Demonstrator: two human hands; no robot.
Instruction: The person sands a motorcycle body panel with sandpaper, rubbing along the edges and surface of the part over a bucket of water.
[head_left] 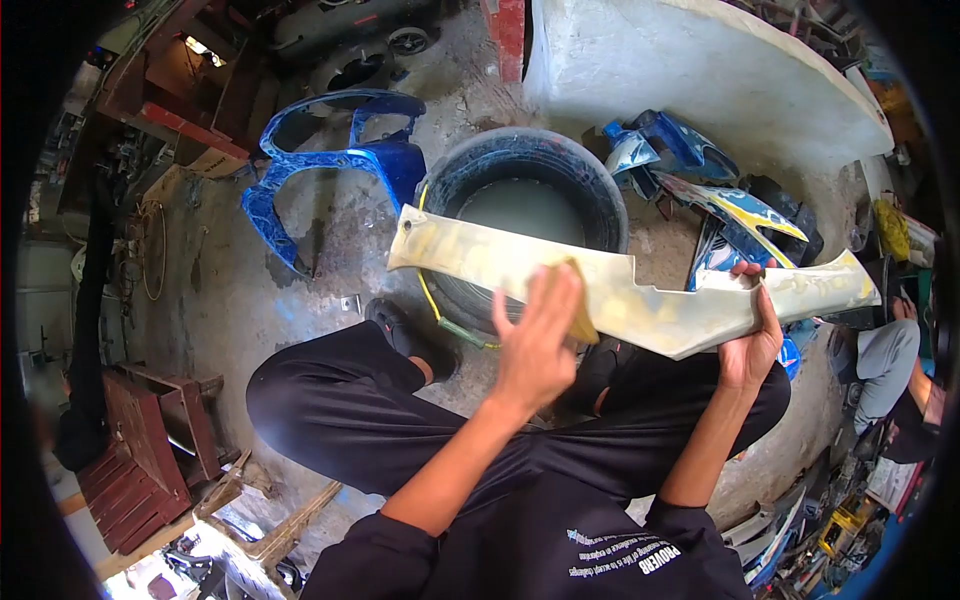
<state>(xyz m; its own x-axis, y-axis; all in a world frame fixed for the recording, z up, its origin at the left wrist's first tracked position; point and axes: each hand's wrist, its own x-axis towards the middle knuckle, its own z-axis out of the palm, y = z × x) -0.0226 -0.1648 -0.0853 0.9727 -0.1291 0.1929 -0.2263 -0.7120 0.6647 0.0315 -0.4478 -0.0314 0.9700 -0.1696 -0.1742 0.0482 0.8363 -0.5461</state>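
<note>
A long cream and yellowish panel [680, 315] lies across the view, above my knees and partly over a black tub [460, 160] of cloudy water. Near the panel's right part, my right hand [750, 345] grips its lower edge, with fingertips showing over the notch. My left hand [540, 335], slightly blurred, presses a tan sanding sheet or cloth [580, 300] against the panel's middle; its fingers lie along the surface. A yellow cord with a green part [460, 333] hangs on the tub's left side.
A blue frame part [390, 165] lies left of the tub, and blue, white and yellow panels [725, 215] lie right. A red wooden stool [135, 460] stands lower left. A large pale curved sheet [690, 75] stands behind. Another person's leg [885, 355] is at far right.
</note>
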